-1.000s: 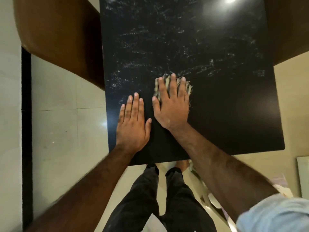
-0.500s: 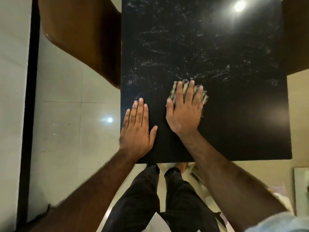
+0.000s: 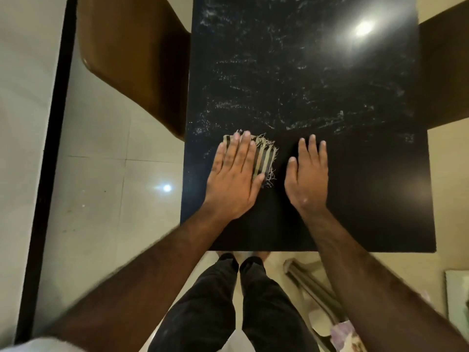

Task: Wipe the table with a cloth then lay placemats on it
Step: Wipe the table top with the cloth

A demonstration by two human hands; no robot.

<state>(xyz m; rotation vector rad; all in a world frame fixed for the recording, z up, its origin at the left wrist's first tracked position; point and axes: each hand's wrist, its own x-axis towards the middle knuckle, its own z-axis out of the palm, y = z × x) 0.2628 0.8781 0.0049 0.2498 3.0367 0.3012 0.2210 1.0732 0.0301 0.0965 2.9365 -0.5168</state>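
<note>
The black glossy table (image 3: 355,199) fills the middle of the head view, its far half covered in pale wipe streaks (image 3: 279,85). A folded striped cloth (image 3: 265,158) with frayed edges lies near the table's left side. My left hand (image 3: 233,174) presses flat on it, fingers together, covering most of it. My right hand (image 3: 307,174) lies flat on the bare tabletop just right of the cloth, fingers slightly apart, holding nothing. No placemats are in view.
A brown chair (image 3: 132,59) stands against the table's left edge and another brown chair (image 3: 444,72) at the right edge. My legs (image 3: 228,301) stand at the near edge. A metal frame (image 3: 312,283) and pale items (image 3: 456,295) sit on the floor.
The cloth was under my right hand; now my left hand presses it, nearer the table's left edge. My right hand has come off it and rests to its right.
</note>
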